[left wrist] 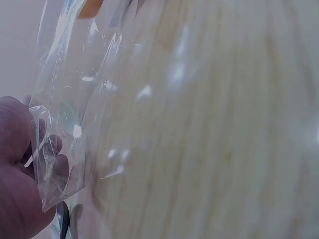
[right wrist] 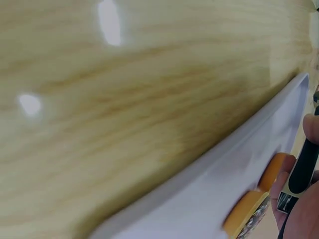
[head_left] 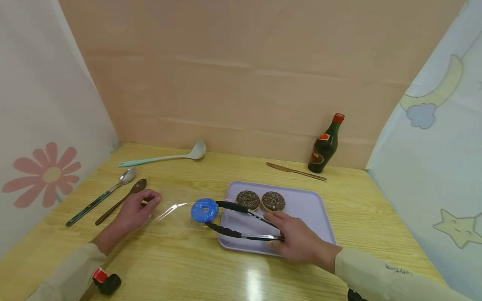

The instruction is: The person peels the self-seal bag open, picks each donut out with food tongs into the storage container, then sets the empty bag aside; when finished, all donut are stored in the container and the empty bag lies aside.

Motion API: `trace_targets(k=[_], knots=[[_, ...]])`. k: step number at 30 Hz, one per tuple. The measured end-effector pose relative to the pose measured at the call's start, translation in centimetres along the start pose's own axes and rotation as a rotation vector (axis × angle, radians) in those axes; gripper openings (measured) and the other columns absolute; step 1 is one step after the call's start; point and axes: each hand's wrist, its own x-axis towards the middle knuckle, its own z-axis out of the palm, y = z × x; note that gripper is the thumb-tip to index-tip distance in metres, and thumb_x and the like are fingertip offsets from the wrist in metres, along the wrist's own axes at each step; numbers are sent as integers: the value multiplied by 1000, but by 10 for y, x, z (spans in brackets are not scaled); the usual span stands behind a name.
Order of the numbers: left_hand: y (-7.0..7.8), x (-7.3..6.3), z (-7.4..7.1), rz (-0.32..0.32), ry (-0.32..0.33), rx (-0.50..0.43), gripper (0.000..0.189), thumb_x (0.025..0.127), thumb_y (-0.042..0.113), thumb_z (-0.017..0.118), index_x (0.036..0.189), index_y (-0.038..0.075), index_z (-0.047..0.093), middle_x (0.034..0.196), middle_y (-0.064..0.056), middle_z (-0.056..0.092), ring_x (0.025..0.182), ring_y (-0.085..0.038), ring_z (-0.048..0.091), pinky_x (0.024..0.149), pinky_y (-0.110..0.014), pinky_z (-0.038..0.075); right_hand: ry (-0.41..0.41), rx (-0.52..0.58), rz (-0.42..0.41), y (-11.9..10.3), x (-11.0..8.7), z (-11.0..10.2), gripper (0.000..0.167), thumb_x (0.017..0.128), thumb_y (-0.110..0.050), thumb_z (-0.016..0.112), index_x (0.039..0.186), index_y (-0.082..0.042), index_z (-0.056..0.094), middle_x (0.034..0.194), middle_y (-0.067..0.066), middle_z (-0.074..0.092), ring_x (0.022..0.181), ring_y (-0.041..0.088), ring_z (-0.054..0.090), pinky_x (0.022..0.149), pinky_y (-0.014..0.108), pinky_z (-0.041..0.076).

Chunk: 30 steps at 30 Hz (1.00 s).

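My left hand (head_left: 136,210) pinches the closed end of a clear plastic bag (left wrist: 75,124), which stretches right over the table. My right hand (head_left: 300,239) grips a pair of tongs (head_left: 231,232) with black tips and metal arms. Between the tong tips is a blue-iced doughnut (head_left: 199,215), just left of the lilac tray (head_left: 308,213). It appears to be in the bag's right part, though the clear film makes the edge hard to see. Two chocolate-iced doughnuts (head_left: 242,202) lie side by side on the tray, behind the tongs.
Left of my left hand lie a wooden spoon (head_left: 121,202) and a metal spoon with a dark green handle (head_left: 99,198). A ladle (head_left: 165,158) lies at the back left. Behind the tray are a gold knife (head_left: 295,171) and a dark green bottle (head_left: 324,146).
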Motion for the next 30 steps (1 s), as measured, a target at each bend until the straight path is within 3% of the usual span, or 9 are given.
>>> trace_targets(k=[3,6,12,20,30], knots=[[-1,-1,1,3,2,9,8,93,4,60,95,-2,65,86,-6,63,73,-8,54,64,-23,49,52,7,11,5,-15,-3,62,82,-23,74,134,-3,49,125,5,53,80,11,58,74,37,48],[-2,-2,2,6,2,26,6,93,3,60,94,-1,65,86,-5,63,73,-8,54,64,-24,49,114,27,38,10,-28,-7,60,79,-19,77,131,-4,52,117,0,55,61,0,42,61,26,42],[-1,-1,4,32,9,114,4,91,3,63,89,2,66,83,-1,63,71,-7,54,61,-25,48,194,65,141,22,-55,-20,57,76,-13,79,126,-5,54,105,-2,55,58,-1,39,51,21,37],[-1,2,3,90,-19,192,6,90,5,65,84,2,65,78,2,59,65,-8,51,56,-26,46,314,-34,199,43,-95,-31,58,70,-12,83,121,-1,57,93,-4,52,60,-2,37,52,21,35],[-5,6,1,84,-81,236,5,90,6,65,86,4,66,78,3,57,65,-11,49,54,-28,41,299,-118,394,61,-136,-41,60,71,-15,83,122,1,56,91,-1,50,58,0,35,50,24,30]])
